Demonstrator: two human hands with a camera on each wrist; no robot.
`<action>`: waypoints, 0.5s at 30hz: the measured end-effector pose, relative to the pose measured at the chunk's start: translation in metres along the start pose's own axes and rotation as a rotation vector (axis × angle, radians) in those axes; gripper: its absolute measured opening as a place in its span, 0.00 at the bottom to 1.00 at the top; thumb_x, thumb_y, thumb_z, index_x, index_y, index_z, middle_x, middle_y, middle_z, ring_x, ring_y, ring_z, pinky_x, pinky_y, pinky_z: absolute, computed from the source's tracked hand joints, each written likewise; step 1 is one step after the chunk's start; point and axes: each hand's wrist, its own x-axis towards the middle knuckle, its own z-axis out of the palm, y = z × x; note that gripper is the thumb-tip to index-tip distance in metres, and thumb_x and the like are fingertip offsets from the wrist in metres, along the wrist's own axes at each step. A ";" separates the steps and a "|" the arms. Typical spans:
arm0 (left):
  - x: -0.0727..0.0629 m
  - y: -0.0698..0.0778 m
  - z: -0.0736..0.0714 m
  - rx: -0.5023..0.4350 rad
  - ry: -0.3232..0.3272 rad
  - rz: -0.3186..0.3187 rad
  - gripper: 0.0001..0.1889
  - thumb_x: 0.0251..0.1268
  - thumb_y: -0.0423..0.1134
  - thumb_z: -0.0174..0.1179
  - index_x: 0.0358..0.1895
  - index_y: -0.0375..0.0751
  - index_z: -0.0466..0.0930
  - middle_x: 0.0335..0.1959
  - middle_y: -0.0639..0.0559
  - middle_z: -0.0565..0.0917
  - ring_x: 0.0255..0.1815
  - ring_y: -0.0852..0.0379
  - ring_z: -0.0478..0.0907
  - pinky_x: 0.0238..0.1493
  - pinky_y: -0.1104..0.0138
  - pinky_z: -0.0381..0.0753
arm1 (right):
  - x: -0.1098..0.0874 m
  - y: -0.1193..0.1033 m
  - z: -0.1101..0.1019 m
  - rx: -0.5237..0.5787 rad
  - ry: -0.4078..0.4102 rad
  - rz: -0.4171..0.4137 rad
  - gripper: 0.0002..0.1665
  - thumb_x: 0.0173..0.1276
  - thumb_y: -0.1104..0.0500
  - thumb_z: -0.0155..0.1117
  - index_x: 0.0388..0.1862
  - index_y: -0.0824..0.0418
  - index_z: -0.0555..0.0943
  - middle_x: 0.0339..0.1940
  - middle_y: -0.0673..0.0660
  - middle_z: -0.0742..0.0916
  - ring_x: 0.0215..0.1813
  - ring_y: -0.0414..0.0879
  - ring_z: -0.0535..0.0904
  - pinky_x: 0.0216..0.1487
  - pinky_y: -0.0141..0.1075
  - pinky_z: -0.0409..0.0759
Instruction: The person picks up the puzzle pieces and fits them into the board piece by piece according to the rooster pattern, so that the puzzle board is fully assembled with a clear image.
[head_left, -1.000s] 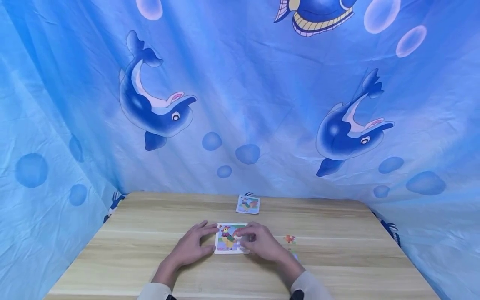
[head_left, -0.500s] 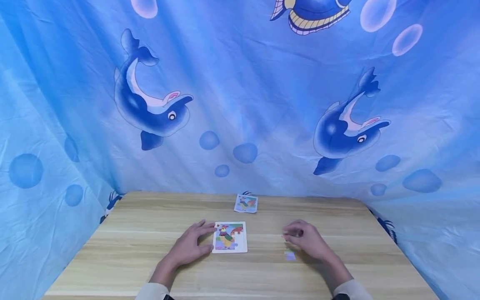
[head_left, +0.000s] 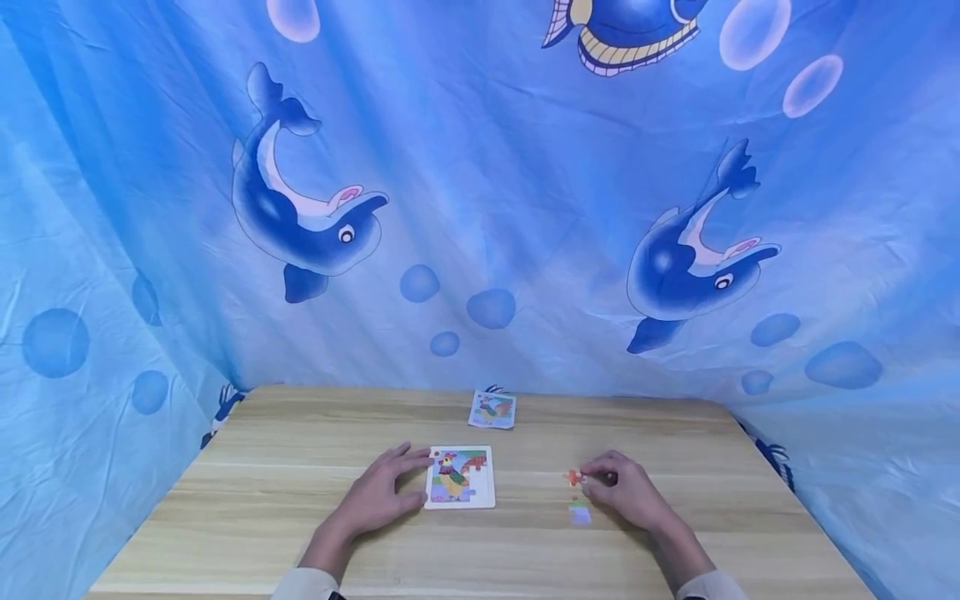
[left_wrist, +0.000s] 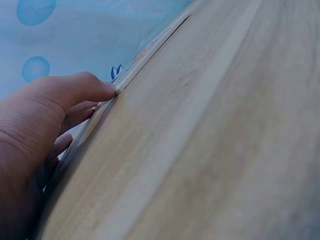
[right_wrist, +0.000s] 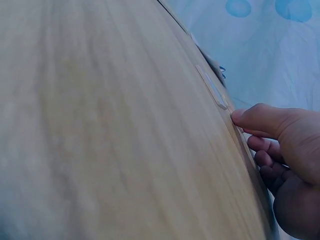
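A square jigsaw puzzle board [head_left: 483, 486] with a white frame lies flat on the table in the head view. Its rooster picture fills the left and top, while bare white shows at the lower right. My left hand [head_left: 386, 489] rests at the board's left side, thumb and forefinger spread along the edge; in the left wrist view the thumb [left_wrist: 102, 90] touches that edge. To the right, my right hand [head_left: 626, 493] pinches a small orange-red puzzle piece [head_left: 573, 477] at its right side, low over the table. Its other fingers are curled in the right wrist view.
A lilac and green puzzle piece [head_left: 580, 514] lies just in front of the orange-red one. Toward the back of the wooden table [head_left: 337, 417] lies a rooster picture card [head_left: 492, 410]. A blue curtain [head_left: 465, 208] with dolphins hangs behind the table.
My right hand has left the right side of the board and moved right to the orange-red piece, baring the white lower right area. The left hand has stayed at the board's left edge.
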 end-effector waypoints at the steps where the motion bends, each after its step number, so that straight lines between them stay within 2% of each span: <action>1: 0.000 0.000 0.000 -0.001 -0.001 -0.002 0.28 0.63 0.48 0.69 0.68 0.54 0.80 0.76 0.57 0.75 0.83 0.39 0.58 0.74 0.27 0.57 | 0.000 0.001 0.000 0.001 -0.005 -0.002 0.14 0.59 0.56 0.80 0.44 0.52 0.90 0.47 0.50 0.87 0.50 0.44 0.82 0.52 0.29 0.80; 5: -0.001 0.000 0.000 0.005 0.000 -0.006 0.28 0.62 0.47 0.69 0.68 0.54 0.80 0.76 0.57 0.75 0.83 0.39 0.58 0.75 0.27 0.57 | -0.001 0.002 0.000 0.008 -0.009 -0.014 0.13 0.59 0.56 0.80 0.44 0.52 0.90 0.47 0.51 0.87 0.49 0.43 0.82 0.48 0.29 0.80; 15: 0.000 0.001 0.001 0.009 0.007 -0.006 0.28 0.62 0.48 0.68 0.68 0.55 0.80 0.75 0.58 0.75 0.83 0.40 0.59 0.75 0.28 0.57 | -0.001 0.003 0.003 0.004 0.015 -0.015 0.12 0.58 0.56 0.79 0.42 0.52 0.90 0.46 0.50 0.87 0.47 0.38 0.80 0.47 0.27 0.79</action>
